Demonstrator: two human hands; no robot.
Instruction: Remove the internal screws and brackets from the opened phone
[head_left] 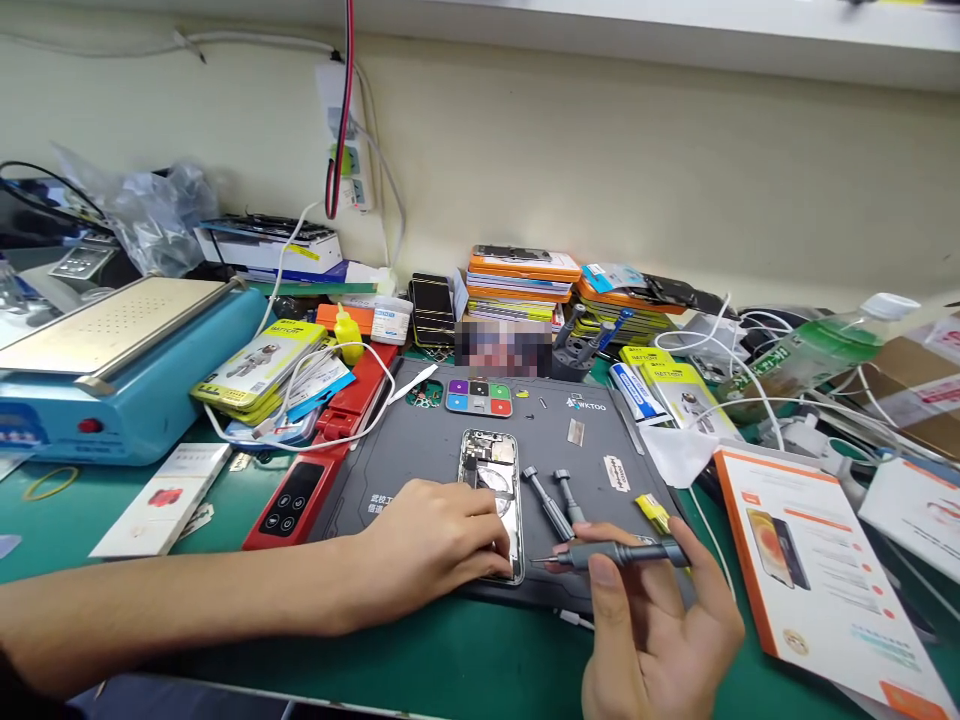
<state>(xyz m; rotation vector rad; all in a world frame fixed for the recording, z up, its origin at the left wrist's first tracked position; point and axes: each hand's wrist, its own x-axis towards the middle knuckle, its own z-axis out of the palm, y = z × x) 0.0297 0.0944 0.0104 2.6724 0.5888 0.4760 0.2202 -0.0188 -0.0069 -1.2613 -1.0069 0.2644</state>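
Note:
An opened phone with its insides exposed lies on a dark grey work mat. My left hand rests on the phone's lower end, fingers pressing down on it. My right hand holds a grey precision screwdriver nearly level, its tip pointing left toward the phone's lower right corner. Two more grey screwdrivers lie on the mat just right of the phone. A small yellow part sits beyond the held screwdriver.
A blue heating plate machine stands at the left, with a red device beside the mat. Stacked orange phone boxes, yellow packages, white cables, a green bottle and an orange-edged booklet crowd the green bench.

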